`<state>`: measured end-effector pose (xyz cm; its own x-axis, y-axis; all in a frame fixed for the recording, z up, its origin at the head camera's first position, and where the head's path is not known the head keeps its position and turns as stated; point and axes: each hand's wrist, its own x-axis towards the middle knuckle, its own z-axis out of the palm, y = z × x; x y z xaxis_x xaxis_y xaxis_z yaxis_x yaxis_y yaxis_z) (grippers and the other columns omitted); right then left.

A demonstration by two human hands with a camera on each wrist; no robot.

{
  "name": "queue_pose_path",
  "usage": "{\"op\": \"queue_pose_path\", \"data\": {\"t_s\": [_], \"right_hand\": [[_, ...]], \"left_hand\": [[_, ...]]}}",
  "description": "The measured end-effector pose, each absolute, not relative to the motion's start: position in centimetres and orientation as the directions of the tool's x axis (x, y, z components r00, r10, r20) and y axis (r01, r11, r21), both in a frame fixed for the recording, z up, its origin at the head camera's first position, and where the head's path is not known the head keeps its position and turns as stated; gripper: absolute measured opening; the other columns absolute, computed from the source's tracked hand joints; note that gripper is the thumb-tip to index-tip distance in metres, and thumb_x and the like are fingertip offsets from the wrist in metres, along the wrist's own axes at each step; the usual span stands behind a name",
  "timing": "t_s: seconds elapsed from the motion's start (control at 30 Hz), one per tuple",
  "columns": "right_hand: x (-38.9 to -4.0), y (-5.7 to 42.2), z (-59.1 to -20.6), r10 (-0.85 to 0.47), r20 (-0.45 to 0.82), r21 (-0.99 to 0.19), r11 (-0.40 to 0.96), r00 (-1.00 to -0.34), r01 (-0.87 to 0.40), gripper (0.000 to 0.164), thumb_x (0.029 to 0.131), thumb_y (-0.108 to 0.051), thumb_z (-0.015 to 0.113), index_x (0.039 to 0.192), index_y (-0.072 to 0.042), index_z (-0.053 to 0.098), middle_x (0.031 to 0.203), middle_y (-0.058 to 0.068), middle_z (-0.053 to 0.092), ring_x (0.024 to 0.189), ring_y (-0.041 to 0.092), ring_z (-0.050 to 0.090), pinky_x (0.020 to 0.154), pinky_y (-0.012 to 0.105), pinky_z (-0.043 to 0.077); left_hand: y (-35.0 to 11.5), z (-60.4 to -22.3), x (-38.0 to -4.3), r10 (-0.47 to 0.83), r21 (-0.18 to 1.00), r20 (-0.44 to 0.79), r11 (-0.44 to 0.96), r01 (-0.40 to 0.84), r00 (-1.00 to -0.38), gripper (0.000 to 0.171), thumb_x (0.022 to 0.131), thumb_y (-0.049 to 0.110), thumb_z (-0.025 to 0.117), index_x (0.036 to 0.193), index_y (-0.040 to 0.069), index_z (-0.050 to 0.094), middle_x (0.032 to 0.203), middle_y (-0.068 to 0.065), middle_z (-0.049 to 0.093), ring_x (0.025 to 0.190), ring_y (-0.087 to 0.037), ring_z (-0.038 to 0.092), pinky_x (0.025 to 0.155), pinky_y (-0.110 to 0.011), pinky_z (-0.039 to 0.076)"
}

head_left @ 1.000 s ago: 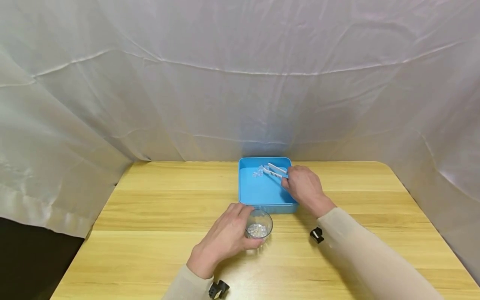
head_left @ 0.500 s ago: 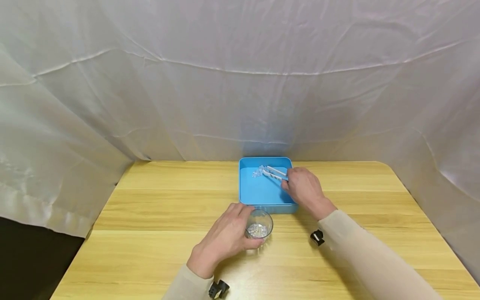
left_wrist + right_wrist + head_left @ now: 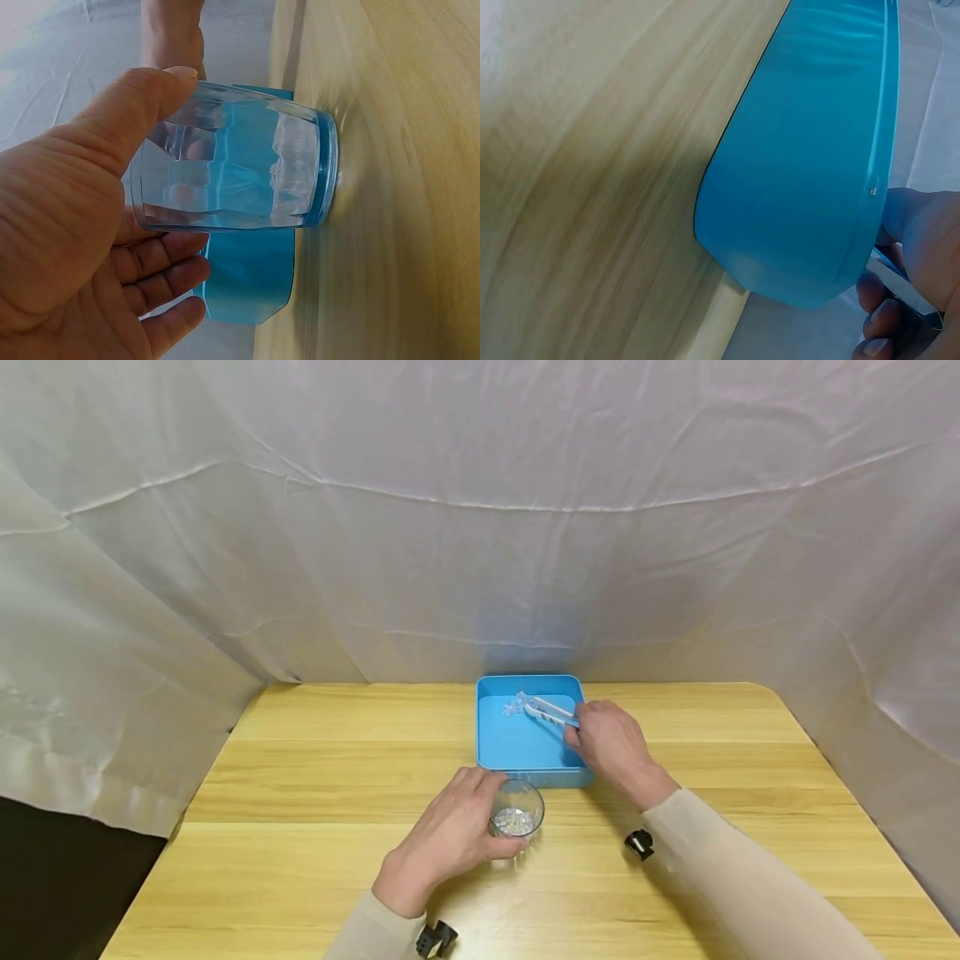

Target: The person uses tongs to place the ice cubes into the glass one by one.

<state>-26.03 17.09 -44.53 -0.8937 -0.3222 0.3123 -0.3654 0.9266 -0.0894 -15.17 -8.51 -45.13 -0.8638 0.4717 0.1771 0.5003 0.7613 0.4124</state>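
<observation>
My left hand [image 3: 453,827] holds a clear drinking glass [image 3: 247,161] upright on the table, thumb on one side and fingers round the other. Clear ice-like pieces [image 3: 514,821] lie in its bottom. With my right hand [image 3: 611,739] I grip a pair of tongs [image 3: 553,714] with white arms, reaching over the right wall of a blue box [image 3: 525,747]. The tongs' tips are in among a small heap of clear cubes [image 3: 516,702] near the back of the box; whether they hold one is too small to tell. The right wrist view shows mostly the box's outer wall [image 3: 802,165].
The wooden table [image 3: 330,793] extends to both sides of the box and glass. A pale curtain [image 3: 420,568] hangs behind the table's back edge, close to the box. The glass stands just in front of the box.
The tongs' arms have drawn closer together at the cubes. My right hand has shifted slightly towards me. The left hand and the glass stay where they were.
</observation>
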Motion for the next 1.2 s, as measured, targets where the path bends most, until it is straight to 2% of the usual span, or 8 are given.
{"op": "queue_pose_path", "data": {"t_s": [0.4, 0.87, 1.2], "right_hand": [[-25.4, 17.2, -44.5, -0.350, 0.365, -0.081, 0.911, -0.863, -0.404, 0.029, 0.092, -0.013, 0.070, 0.070, -0.009, 0.053, 0.063, 0.003, 0.044, 0.059, 0.020, 0.043, 0.048, 0.029, 0.035], [-25.7, 16.9, -45.0, -0.350, 0.359, -0.084, 0.911, -0.865, -0.403, 0.029, 0.092, -0.015, 0.072, 0.070, -0.008, 0.053, 0.063, 0.003, 0.045, 0.060, 0.021, 0.043, 0.049, 0.030, 0.037], [-24.6, 17.7, -45.0, -0.362, 0.376, -0.088, 0.902, -0.853, -0.422, 0.028, 0.093, -0.016, 0.071, 0.071, -0.009, 0.054, 0.064, 0.002, 0.045, 0.061, 0.021, 0.043, 0.051, 0.031, 0.037]], "left_hand": [[-8.6, -45.2, -15.2, 0.472, 0.413, 0.181, 0.760, 0.502, -0.863, 0.077, 0.083, 0.053, 0.086, 0.139, 0.007, 0.061, 0.129, -0.006, 0.065, 0.120, -0.020, 0.058, 0.101, -0.037, 0.055], [-8.5, -45.2, -15.3, 0.470, 0.414, 0.170, 0.763, 0.496, -0.866, 0.076, 0.082, 0.052, 0.086, 0.139, 0.007, 0.061, 0.128, -0.005, 0.065, 0.119, -0.020, 0.058, 0.101, -0.037, 0.055], [-8.7, -45.2, -15.2, 0.469, 0.410, 0.180, 0.763, 0.499, -0.865, 0.079, 0.082, 0.054, 0.085, 0.140, 0.007, 0.060, 0.131, -0.005, 0.065, 0.121, -0.021, 0.058, 0.102, -0.038, 0.055]]}}
